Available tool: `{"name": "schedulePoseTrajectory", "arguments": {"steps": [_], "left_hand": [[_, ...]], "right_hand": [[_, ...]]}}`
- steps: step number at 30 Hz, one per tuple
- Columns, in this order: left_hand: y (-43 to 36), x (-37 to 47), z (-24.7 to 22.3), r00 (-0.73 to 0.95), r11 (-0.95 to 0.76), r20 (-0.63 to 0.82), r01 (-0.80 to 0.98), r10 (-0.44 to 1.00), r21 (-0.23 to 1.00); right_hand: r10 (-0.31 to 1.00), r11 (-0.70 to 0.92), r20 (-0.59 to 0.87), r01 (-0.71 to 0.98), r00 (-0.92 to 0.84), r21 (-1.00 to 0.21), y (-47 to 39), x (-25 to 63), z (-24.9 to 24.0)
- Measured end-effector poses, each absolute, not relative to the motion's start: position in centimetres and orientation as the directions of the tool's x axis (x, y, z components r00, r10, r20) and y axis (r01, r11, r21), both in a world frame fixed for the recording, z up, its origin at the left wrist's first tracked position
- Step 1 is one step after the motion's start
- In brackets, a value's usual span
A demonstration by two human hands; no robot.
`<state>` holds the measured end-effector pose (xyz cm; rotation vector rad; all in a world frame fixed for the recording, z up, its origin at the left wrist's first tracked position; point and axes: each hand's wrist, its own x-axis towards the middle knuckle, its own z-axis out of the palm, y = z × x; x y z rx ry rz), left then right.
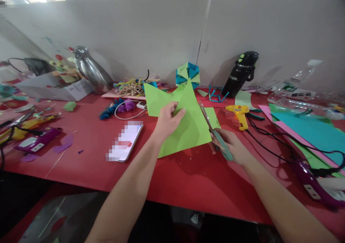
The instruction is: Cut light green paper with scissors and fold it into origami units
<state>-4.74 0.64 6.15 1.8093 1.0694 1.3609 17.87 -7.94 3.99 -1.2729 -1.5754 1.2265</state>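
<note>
A bright green sheet of paper [192,130], with a deep V-shaped gap in its far edge, is held up over the red table. My left hand [169,121] pinches it near the middle, thumb on top. In my right hand [229,142] is a pair of scissors [219,140] with green handles, its blades pointing away from me along the paper's right edge. The blades look nearly closed; whether they touch the paper I cannot tell. Part of another green piece shows behind the sheet on the right. A phone [126,142] lies left of my left forearm.
Behind the paper stands a blue-and-green folded paper ball [188,74]. A yellow glue gun [239,115], its cord and a purple power strip [312,185] lie to the right, near coloured sheets [309,124]. A black bottle [239,74] and a steel jug [91,69] stand along the partition.
</note>
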Motion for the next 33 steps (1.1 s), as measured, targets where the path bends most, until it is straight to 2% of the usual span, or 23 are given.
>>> {"name": "schedulePoseTrajectory", "arguments": {"steps": [3, 9, 15, 33], "left_hand": [[0.60, -4.81, 6.19, 0.142, -0.459, 0.438, 0.207, 0.888, 0.864], [1.16, -4.96, 5.59, 0.199, -0.379, 0.369, 0.010, 0.908, 0.925], [1.24, -5.31, 5.68, 0.222, -0.390, 0.377, 0.017, 0.899, 0.921], [1.13, -5.47, 5.76, 0.237, -0.353, 0.342, 0.001, 0.909, 0.936]], "right_hand": [[0.970, 0.038, -0.017, 0.218, -0.244, -0.975, -7.81, 18.16, 3.65], [0.963, 0.002, -0.059, 0.226, -0.262, -0.974, -7.79, 18.70, 2.99], [0.964, -0.006, -0.079, 0.277, -0.253, -0.961, -7.83, 18.81, 3.41], [0.960, -0.030, -0.103, 0.271, -0.261, -0.962, -8.06, 18.71, 3.61]]}}
